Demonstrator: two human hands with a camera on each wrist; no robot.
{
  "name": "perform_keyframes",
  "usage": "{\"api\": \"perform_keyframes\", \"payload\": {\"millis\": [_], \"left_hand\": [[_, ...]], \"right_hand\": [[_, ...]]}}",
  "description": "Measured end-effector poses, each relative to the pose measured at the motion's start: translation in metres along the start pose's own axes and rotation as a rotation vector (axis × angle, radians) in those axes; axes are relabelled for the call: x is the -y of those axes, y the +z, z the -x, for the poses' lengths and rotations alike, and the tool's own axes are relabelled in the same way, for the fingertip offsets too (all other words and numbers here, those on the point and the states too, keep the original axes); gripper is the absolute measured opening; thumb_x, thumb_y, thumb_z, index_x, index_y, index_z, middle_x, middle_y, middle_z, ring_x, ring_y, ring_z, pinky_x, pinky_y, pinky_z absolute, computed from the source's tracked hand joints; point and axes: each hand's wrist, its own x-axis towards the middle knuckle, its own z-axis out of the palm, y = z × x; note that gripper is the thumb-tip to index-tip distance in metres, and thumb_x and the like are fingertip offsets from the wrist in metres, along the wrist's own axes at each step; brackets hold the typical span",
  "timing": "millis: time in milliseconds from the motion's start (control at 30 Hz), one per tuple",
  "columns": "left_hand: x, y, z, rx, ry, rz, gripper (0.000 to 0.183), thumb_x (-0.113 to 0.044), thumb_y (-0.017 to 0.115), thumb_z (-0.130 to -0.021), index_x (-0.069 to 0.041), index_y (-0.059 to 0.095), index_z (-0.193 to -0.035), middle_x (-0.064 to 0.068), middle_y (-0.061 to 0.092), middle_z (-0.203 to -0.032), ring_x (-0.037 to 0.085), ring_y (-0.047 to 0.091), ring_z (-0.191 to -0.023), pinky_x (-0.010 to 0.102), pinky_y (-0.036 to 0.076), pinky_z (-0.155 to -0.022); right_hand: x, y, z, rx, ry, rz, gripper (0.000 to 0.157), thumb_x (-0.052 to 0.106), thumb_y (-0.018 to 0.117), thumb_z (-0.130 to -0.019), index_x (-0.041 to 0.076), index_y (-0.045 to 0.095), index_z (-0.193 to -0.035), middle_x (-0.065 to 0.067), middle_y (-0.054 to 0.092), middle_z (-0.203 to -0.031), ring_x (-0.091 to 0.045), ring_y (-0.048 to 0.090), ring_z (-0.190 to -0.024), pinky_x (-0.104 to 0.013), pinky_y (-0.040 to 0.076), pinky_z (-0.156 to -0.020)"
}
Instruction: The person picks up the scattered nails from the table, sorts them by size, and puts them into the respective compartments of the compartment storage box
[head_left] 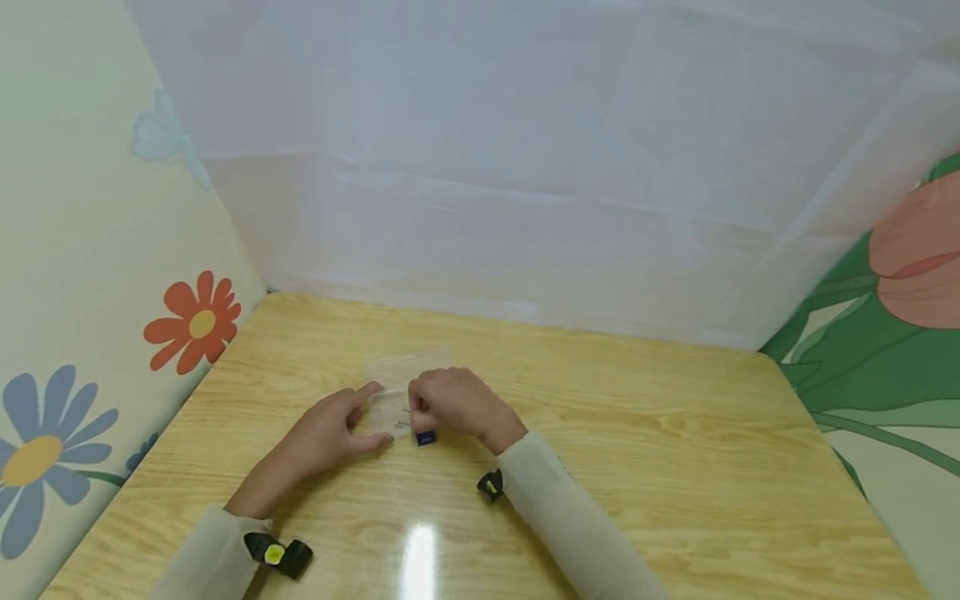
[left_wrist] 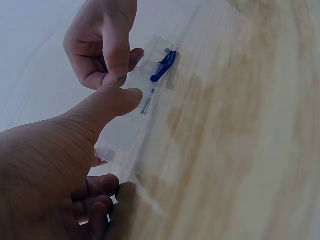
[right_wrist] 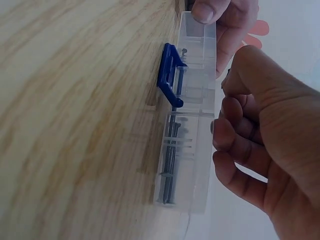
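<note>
A clear plastic compartment box [right_wrist: 197,145] stands on the table, its blue latch [right_wrist: 165,75] swung outward at the front. Thin metal nails [right_wrist: 171,165] lie inside it. In the head view, a transparent flap like a raised lid [head_left: 408,365] stretches behind the box. My left hand [head_left: 330,429] grips the box's left part, thumb on the near side and fingers on the far side. Over the box, near the latch, my right hand [head_left: 459,404] has curled fingers. A small dark piece shows at its pinched fingertips in the right wrist view; its kind is unclear.
The wooden table [head_left: 675,458] extends on both sides of the box. White sheeting [head_left: 525,167] hangs along the back edge, and flower-patterned panels stand at the left [head_left: 67,250] and right [head_left: 900,350]. Each wrist wears a black strap device.
</note>
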Motion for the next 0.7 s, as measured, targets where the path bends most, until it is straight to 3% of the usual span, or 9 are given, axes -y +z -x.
{"api": "perform_keyframes", "payload": {"millis": [200, 433, 700], "left_hand": [[0.001, -0.001, 0.0, 0.005, 0.001, 0.002, 0.072, -0.042, 0.086, -0.085, -0.004, 0.059, -0.14, -0.001, 0.043, -0.074, 0.013, 0.037, -0.065, 0.031, 0.033, -0.06], [0.002, -0.003, -0.002, -0.002, 0.012, -0.01, 0.07, -0.043, 0.086, -0.085, -0.006, 0.06, -0.139, -0.001, 0.042, -0.074, 0.013, 0.036, -0.065, 0.031, 0.032, -0.059], [0.003, 0.001, 0.001, -0.011, -0.029, 0.006, 0.081, -0.044, 0.087, -0.083, -0.003, 0.055, -0.147, -0.001, 0.043, -0.075, 0.013, 0.037, -0.065, 0.032, 0.033, -0.059]], "right_hand": [[-0.002, 0.003, 0.001, -0.019, -0.005, -0.031, 0.014, 0.009, 0.065, -0.085, 0.022, 0.063, -0.081, 0.011, 0.056, -0.079, -0.003, 0.047, -0.067, -0.021, 0.04, -0.061], [-0.005, 0.0, 0.012, -0.101, -0.023, -0.049, 0.004, 0.02, 0.067, -0.099, 0.018, 0.071, -0.098, 0.012, 0.063, -0.091, 0.0, 0.055, -0.076, -0.018, 0.045, -0.068], [-0.012, -0.006, 0.043, -0.116, 0.03, -0.033, 0.02, 0.026, 0.066, -0.102, 0.014, 0.071, -0.118, 0.004, 0.065, -0.106, -0.008, 0.062, -0.09, -0.022, 0.049, -0.075]]}}
